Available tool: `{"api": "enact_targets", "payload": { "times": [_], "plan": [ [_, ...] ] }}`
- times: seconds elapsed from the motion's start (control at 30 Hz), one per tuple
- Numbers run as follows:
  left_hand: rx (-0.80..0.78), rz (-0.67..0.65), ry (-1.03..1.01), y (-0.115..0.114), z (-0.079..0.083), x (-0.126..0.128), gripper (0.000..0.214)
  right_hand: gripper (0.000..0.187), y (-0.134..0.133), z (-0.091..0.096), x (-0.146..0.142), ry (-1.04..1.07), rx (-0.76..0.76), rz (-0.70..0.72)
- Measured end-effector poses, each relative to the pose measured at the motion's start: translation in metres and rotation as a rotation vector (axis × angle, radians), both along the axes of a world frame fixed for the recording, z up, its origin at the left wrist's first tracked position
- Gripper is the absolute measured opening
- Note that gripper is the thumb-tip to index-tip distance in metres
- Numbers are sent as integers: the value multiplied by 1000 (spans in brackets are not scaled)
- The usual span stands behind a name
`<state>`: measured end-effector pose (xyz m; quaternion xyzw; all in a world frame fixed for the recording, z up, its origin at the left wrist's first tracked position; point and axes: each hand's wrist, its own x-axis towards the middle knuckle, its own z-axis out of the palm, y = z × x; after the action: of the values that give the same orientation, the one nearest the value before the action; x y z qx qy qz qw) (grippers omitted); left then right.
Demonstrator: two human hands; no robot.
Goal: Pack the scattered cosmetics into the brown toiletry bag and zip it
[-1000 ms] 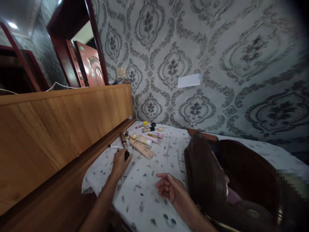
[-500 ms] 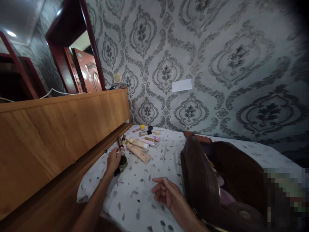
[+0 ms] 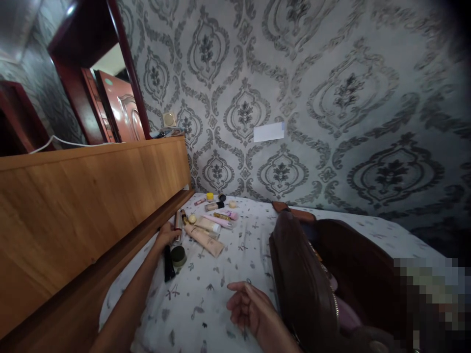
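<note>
Nearest, the right hand hung low over a white printed cloth, empty, its fingers loosely curled and the forefinger pointing left. Just to its right stood a dark brown bag, its mouth gaping between zipped edges, with something pink showing inside.

Farther left, a black tube lay on the cloth by the left forearm, just beside a squat jar with a dark top. Beyond these, the left hand reached to a slim metallic-looking tube at the left edge of a spread of cosmetics. Its fingertips were narrowed against the lower part of that tube; I cannot tell whether they gripped it or only touched it.

To the right of that hand a large beige tube lay slantwise, with a cream tube having a white cap behind it. Past them came a small round cream-coloured piece, a slender pink tube and a gold tube. Farther back lay a black-capped bottle, and near the wall stood a yellow pot.

A wooden panel ran along the left side. Farthest off were the grey patterned wall, bearing a white strip, and a reddish door at the upper left.
</note>
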<state>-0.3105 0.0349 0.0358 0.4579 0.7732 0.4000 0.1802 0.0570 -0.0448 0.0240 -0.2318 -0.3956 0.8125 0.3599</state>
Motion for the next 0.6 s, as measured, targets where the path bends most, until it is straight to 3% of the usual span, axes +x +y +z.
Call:
{"api": "enact_targets", "payload": {
  "times": [0.27,0.43,0.6],
  "plan": [
    [40,-131,-59,-1,-5,2,34,54,-1,1,1,9,-20,7],
    [15,-135,41,0,-4,0,43,54,0,-1,0,24,-31,8],
    [-15,-105,213,5,8,-4,44,55,2,-8,-2,41,-26,9]
  ]
}}
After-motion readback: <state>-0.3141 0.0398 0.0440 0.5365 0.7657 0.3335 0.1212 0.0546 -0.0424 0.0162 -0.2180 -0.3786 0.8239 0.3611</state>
